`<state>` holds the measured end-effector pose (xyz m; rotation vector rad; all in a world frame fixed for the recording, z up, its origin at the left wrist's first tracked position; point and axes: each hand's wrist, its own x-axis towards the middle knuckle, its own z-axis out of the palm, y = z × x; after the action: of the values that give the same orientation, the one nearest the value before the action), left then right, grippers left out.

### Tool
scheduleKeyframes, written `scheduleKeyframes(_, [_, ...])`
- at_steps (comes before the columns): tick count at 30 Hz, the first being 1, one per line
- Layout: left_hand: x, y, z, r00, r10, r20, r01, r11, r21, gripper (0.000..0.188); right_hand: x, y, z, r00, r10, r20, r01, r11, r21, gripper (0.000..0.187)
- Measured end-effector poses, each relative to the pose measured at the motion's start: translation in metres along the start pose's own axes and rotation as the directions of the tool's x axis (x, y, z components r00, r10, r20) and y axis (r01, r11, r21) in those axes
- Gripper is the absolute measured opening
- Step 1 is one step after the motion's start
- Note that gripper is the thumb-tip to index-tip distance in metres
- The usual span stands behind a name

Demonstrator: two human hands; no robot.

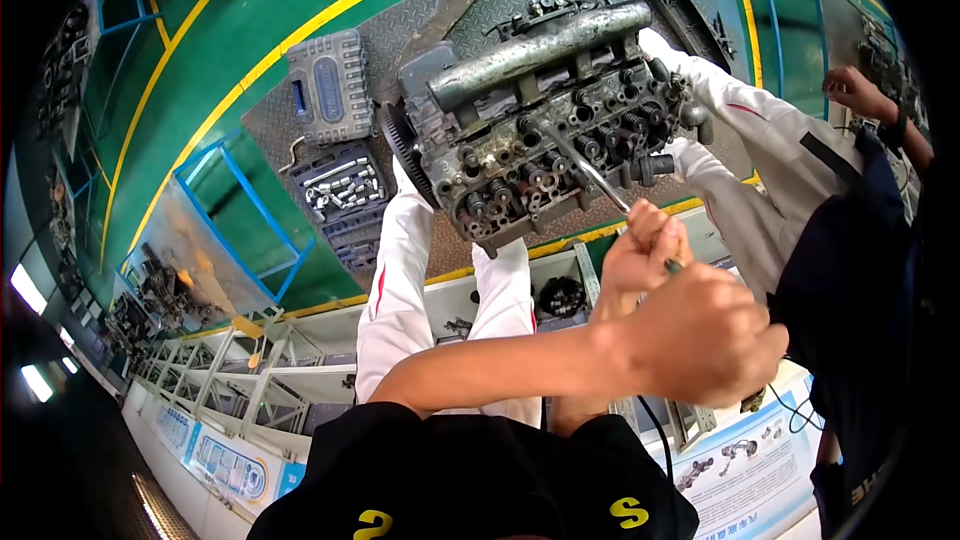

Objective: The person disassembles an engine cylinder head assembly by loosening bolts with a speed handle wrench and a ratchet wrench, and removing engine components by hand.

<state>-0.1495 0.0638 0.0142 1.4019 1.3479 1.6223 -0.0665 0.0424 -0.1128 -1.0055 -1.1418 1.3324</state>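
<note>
Both hands are closed and close together, the forearms crossing. The right hand [645,245] is wrapped round a long-shafted tool [592,168]; the left hand [710,335], just beyond it to the right and nearer the wearer, is a tight fist round the tool's green end, mostly hidden by the fingers. The shaft slants up and left from the hands onto the valve gear of a greasy engine [560,130], ahead and left of them. Farther left lies an open socket set [345,180], its grey lid [330,90] carrying raised lettering on a blue patch. Yellow characters mark the wearer's dark shirt [480,485], nearer than the hands; below the left hand, a poster [745,470] shows blue print and drawings of mechanical parts.
</note>
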Motion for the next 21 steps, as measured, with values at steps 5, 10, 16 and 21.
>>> scheduleKeyframes(5, [-0.002,-0.041,0.001,0.999,-0.032,0.002,0.032,0.999,0.009,0.027,-0.031,0.047,-0.039,0.954,0.252,-0.161,-0.296,0.718,-0.630,0.042])
scheduleKeyframes(10, [0.002,-0.036,0.006,0.998,-0.036,0.061,0.038,0.999,-0.034,0.027,-0.094,0.050,-0.024,0.943,0.264,-0.202,-0.306,0.452,-0.838,0.035])
scheduleKeyframes(16, [-0.013,-0.025,0.033,0.973,-0.114,0.199,0.095,0.990,0.102,0.020,0.098,0.062,0.091,0.718,-0.442,-0.538,-0.053,0.735,-0.676,0.022])
scheduleKeyframes(21, [0.000,-0.029,0.001,0.939,-0.275,0.205,0.228,0.947,0.228,0.020,0.058,0.035,0.024,0.770,0.072,-0.635,-0.261,0.942,-0.209,0.032])
